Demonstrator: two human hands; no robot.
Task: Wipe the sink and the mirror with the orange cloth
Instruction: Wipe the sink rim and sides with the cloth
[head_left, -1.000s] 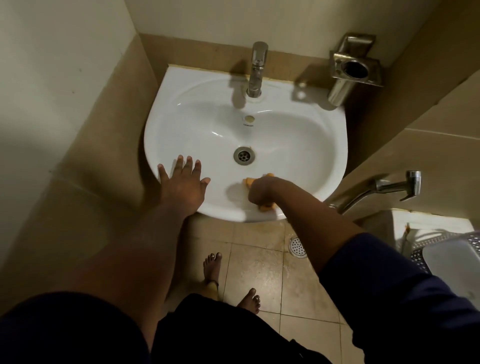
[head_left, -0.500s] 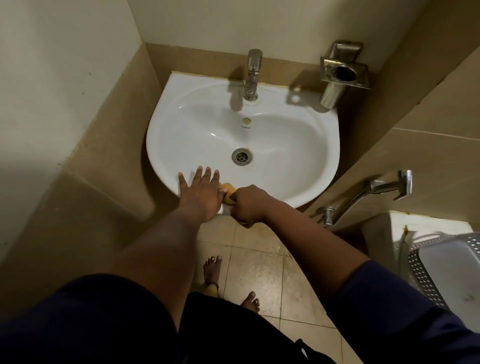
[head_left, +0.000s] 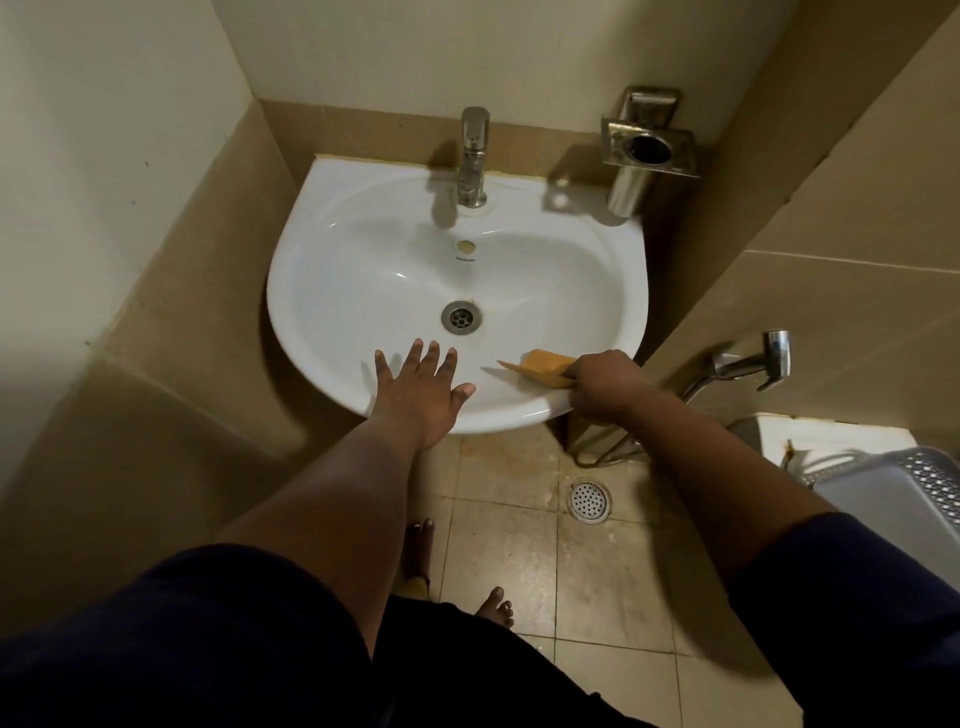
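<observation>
- Left hand (head_left: 420, 397) lies flat on the near rim of the white sink (head_left: 332, 291), fingers straight and spread, reaching into the basin, gripping nothing.
- Right hand (head_left: 602, 384) is curled tight round the orange cloth (head_left: 543, 366), knuckles over the sink's front right edge.
- The cloth sticks out to the left of that fist, pressed against the inner slope of the basin, right of the drain (head_left: 461, 317).
- Faucet (head_left: 474, 156) stands at the back rim, a steel holder (head_left: 647, 150) on the wall beside it.
- Bare feet on the tiled floor (head_left: 509, 545) below.
</observation>
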